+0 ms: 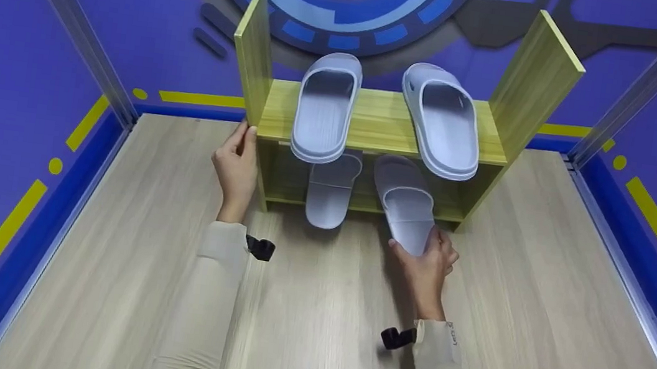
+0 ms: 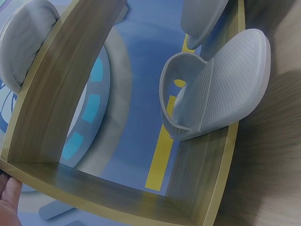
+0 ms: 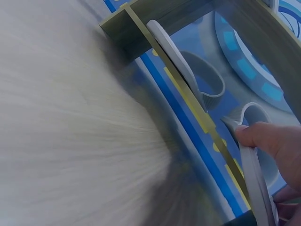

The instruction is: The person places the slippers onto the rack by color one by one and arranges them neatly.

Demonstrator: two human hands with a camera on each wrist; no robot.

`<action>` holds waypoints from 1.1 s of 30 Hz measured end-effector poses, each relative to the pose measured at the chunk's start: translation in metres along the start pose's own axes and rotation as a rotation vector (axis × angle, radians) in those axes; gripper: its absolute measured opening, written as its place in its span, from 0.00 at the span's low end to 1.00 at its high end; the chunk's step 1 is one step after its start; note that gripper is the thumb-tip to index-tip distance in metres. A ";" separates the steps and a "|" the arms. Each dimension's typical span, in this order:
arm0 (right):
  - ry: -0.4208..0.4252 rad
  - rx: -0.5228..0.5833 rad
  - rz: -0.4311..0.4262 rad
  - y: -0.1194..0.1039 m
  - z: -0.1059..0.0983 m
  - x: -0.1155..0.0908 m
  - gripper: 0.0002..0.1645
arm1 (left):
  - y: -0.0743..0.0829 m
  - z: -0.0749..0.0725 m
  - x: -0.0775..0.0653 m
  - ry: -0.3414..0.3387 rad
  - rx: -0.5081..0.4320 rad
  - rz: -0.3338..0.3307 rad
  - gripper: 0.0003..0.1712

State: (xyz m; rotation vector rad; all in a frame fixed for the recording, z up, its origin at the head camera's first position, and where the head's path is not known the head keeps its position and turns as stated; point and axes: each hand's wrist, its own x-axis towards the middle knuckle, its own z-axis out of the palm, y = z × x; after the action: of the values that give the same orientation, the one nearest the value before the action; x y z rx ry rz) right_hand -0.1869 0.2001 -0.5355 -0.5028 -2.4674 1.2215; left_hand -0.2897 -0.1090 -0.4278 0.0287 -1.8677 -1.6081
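A small wooden shoe rack bears grey footwear on two levels. With thumb and fingers my left hand holds the edge of its left side panel; in the left wrist view only some fingers show there. My right hand grips the heel end of a grey slipper whose toe end is inside the lower level. In the right wrist view the thumb lies on its footbed, with other fingers underneath. Left of it, a matching slipper rests on the lower shelf, its heel jutting out.
Two grey clogs, a left one and a right one, stand on the upper shelf with heels over the front edge. The rack stands on a light wood-grain surface before a blue patterned wall. Side walls flank it.
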 end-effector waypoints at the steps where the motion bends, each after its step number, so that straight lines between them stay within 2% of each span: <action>1: 0.000 -0.001 0.003 0.000 0.001 0.001 0.56 | 0.000 0.000 0.000 0.001 -0.002 0.000 0.21; 11: -0.002 -0.013 0.008 0.002 0.008 0.002 0.56 | 0.000 0.001 0.000 0.004 -0.012 -0.013 0.21; 22: 0.076 -0.078 -0.099 0.003 0.014 0.001 0.56 | 0.000 0.002 0.000 0.007 -0.012 0.001 0.21; 26: 0.061 -0.065 -0.121 0.004 0.014 -0.001 0.57 | -0.001 0.001 0.000 0.009 -0.001 0.004 0.21; 33: -0.029 -0.018 -0.109 0.001 0.008 -0.006 0.59 | -0.001 0.002 0.000 0.010 -0.008 -0.022 0.21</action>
State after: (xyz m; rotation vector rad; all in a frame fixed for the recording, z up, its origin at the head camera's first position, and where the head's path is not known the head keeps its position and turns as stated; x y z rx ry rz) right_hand -0.1853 0.1927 -0.5417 -0.3523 -2.4962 1.1721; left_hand -0.2910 -0.1078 -0.4281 0.0543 -1.8599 -1.6273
